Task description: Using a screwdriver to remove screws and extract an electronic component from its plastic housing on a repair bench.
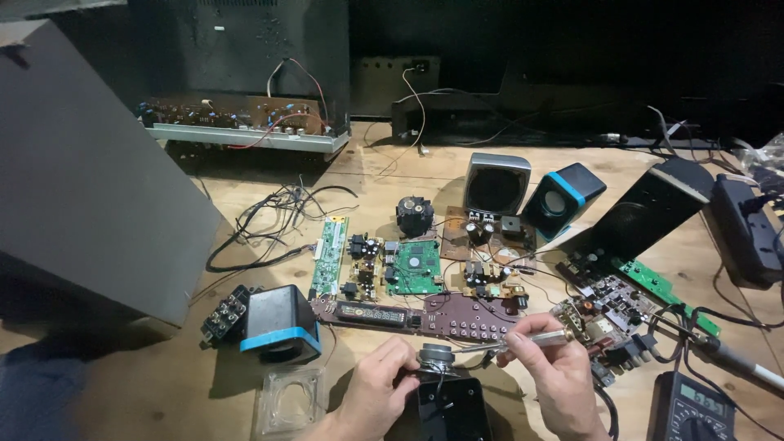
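My left hand [377,385] steadies a small round speaker driver [437,357] that sits on top of a black plastic speaker housing [452,408] at the near edge of the wooden bench. My right hand [557,369] grips a slim soldering iron [529,340] like a pen, its tip pointing left at the driver's edge. Thin wires run from the driver down onto the housing.
Several circuit boards lie in the middle, among them a green board [415,266] and a long brown button board [457,314]. A black-and-blue speaker [280,324], a clear square cover [288,400], a multimeter [686,408], small speakers [496,183] and loose cables [269,220] surround them.
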